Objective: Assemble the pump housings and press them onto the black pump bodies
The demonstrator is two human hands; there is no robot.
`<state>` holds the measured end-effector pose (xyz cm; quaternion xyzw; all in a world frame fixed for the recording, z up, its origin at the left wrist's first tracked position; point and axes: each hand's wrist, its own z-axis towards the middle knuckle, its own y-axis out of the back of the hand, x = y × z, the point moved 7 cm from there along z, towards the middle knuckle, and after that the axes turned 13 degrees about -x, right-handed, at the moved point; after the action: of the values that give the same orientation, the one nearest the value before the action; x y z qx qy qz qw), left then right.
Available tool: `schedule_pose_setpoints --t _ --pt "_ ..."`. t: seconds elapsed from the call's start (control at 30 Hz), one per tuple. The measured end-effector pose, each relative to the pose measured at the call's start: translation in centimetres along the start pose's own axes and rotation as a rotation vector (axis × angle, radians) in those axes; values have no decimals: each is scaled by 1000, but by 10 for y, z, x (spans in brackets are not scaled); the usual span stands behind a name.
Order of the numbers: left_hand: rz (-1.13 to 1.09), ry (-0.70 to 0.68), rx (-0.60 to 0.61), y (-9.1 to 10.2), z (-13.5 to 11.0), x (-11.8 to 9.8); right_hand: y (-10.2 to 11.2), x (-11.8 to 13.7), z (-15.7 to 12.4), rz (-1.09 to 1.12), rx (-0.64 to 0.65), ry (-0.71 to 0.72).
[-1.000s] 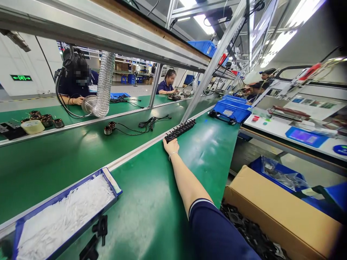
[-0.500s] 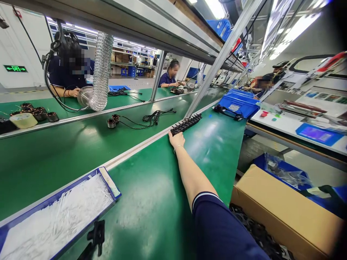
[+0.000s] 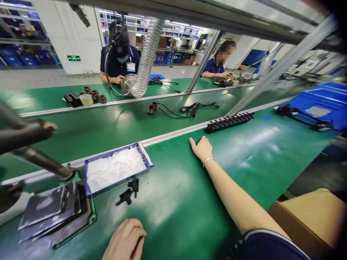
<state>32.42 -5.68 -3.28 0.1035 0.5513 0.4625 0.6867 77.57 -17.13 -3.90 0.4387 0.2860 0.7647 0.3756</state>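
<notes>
My right hand (image 3: 202, 148) is over the green bench, thumb apart from the fingers, with nothing visible in it. Just beyond its fingertips, a tight row of black plastic parts (image 3: 230, 122) lies along the bench's pale edge strip, apart from the hand. At the bottom of the view, my left hand (image 3: 125, 241) has its fingers curled together. Whatever it may hold is hidden by the fingers. Two loose black plastic parts (image 3: 128, 192) lie just past it, beside a blue tray (image 3: 119, 180) of thin white strips.
At left, stacked dark plates (image 3: 45, 206) lie by a metal press arm (image 3: 43, 162). Copper-wound motor parts with black cables (image 3: 193, 109) lie on the middle strip. A blue crate (image 3: 322, 101) stands right, a cardboard box (image 3: 311, 213) below. Two people (image 3: 132, 54) work across the bench.
The view has swung left and down. My right hand has let go of the row's near end and drawn back from it. My left hand has come into view.
</notes>
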Motion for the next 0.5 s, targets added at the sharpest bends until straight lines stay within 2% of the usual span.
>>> schedule_pose_setpoints --t 0.07,0.2,0.27,0.33,0.4,0.43,0.5 --pt "-12 1 17 3 1 -3 8 39 -56 136 79 191" --pt "11 16 16 5 -3 -6 38 124 -186 433 245 590" --pt "44 -2 5 3 -5 -9 53 162 -238 537 307 792" --pt "89 -50 -1 4 -8 -15 62 191 -268 584 324 943" --pt "159 -134 -17 15 -13 -23 65 208 -277 585 306 1025" --pt "211 -180 -40 26 -18 -25 65 212 -276 577 290 1043" --pt "366 -251 -129 63 -31 -22 67 210 -270 560 256 1047"
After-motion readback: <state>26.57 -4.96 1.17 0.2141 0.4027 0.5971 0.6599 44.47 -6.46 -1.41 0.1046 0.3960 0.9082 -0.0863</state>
